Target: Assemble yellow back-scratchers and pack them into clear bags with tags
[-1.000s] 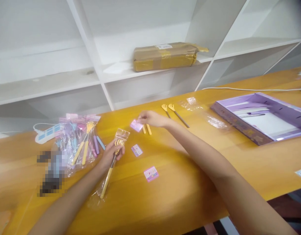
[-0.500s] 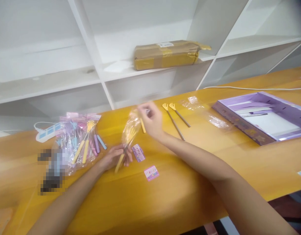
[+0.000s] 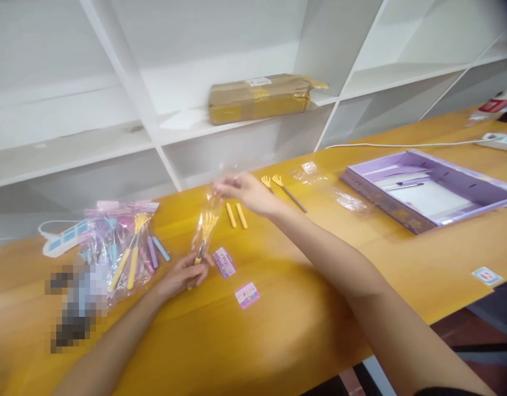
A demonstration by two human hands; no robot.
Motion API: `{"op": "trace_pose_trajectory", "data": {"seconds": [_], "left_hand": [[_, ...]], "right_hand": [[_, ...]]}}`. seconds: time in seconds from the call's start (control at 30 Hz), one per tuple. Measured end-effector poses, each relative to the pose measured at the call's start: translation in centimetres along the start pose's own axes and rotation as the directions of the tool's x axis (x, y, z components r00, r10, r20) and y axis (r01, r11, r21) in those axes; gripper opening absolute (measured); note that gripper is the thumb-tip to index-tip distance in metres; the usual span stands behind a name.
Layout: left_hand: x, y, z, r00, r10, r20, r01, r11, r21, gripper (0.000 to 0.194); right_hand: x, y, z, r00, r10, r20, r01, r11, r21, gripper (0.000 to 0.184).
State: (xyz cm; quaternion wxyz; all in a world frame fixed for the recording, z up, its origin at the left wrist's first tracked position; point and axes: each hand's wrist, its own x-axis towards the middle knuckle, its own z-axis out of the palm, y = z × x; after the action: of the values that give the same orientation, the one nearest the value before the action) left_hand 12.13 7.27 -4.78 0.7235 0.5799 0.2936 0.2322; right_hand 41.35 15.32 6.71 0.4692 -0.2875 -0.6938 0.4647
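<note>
My left hand [image 3: 191, 272] is closed around the yellow handle of a back scratcher [image 3: 209, 223], whose hand-shaped yellow head points up and away. A clear plastic bag [image 3: 196, 228] surrounds or lies beside that head; exactly how far it covers it I cannot tell. Slightly blurred, my right hand [image 3: 247, 191] pinches the upper end of this bag. Two loose yellow handles [image 3: 241, 216] lie just below my right hand. To the right of my left hand are a purple printed card [image 3: 224, 262] and, nearer me, another card [image 3: 247, 296].
Two back scratcher heads on metal rods [image 3: 292, 195] lie behind my right wrist. Leftward sits a clear bag of colourful back scratchers [image 3: 125, 247] beside a power strip [image 3: 67, 238]. Empty wrappers [image 3: 350, 201] and a purple box [image 3: 385, 201] are rightward; a taped carton [image 3: 259, 102] rests on the shelf.
My right hand has put its card down by the other one and taken hold of the bag's end. The back scratcher has turned, with its handle now in my left hand. The view has shifted right.
</note>
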Motion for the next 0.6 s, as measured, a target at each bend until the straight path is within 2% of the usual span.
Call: {"op": "trace_pose_trajectory", "data": {"seconds": [0.07,0.13,0.2,0.27,0.33,0.37,0.43,0.5,0.53,0.6], "left_hand": [[0.0,-0.1,0.0,1.000,-0.019,0.007,0.018,1.000,0.020,0.035],[0.0,-0.1,-0.1,1.000,-0.030,0.008,0.030,0.999,0.019,0.034],[0.1,-0.2,-0.1,1.000,-0.030,-0.001,0.030,1.000,0.004,0.034],[0.1,-0.3,-0.1,1.000,-0.025,-0.005,0.025,1.000,-0.007,0.033],[0.1,-0.3,-0.1,1.000,-0.025,-0.002,0.024,1.000,-0.010,0.033],[0.1,-0.3,-0.1,1.000,-0.027,-0.002,0.027,1.000,-0.013,0.033],[0.1,-0.3,-0.1,1.000,-0.031,-0.005,0.031,0.999,-0.017,0.032],[0.1,-0.3,-0.1,0.999,-0.031,-0.007,0.031,0.999,-0.019,0.031],[0.1,-0.2,-0.1,1.000,-0.030,-0.006,0.030,0.999,-0.018,0.031],[0.1,-0.2,-0.1,0.999,-0.033,-0.002,0.033,0.999,-0.017,0.031]], "right_hand": [[0.1,-0.7,-3.1,0.966,-0.055,-0.254,0.071,0.996,0.053,0.024],[-0.3,-2.0,-7.3,0.889,-0.075,-0.451,0.099,0.995,0.030,0.019],[-1.3,-3.5,-11.8,0.786,-0.061,-0.616,0.056,0.998,-0.027,0.018],[-2.8,-4.8,-16.0,0.648,-0.061,-0.759,-0.020,0.995,-0.098,0.019],[-4.6,-5.4,-19.3,0.539,-0.105,-0.836,-0.099,0.977,-0.187,0.013],[-5.4,-5.4,-20.6,0.498,-0.137,-0.856,-0.143,0.961,-0.237,0.015],[-6.9,-5.0,-22.7,0.458,-0.189,-0.869,-0.263,0.904,-0.336,0.025],[-7.9,-4.0,-24.2,0.454,-0.227,-0.862,-0.447,0.779,-0.441,0.031],[-8.2,-3.4,-24.8,0.461,-0.233,-0.856,-0.552,0.680,-0.482,0.033],[-8.4,-1.7,-25.6,0.500,-0.188,-0.846,-0.734,0.427,-0.528,0.032]]}}
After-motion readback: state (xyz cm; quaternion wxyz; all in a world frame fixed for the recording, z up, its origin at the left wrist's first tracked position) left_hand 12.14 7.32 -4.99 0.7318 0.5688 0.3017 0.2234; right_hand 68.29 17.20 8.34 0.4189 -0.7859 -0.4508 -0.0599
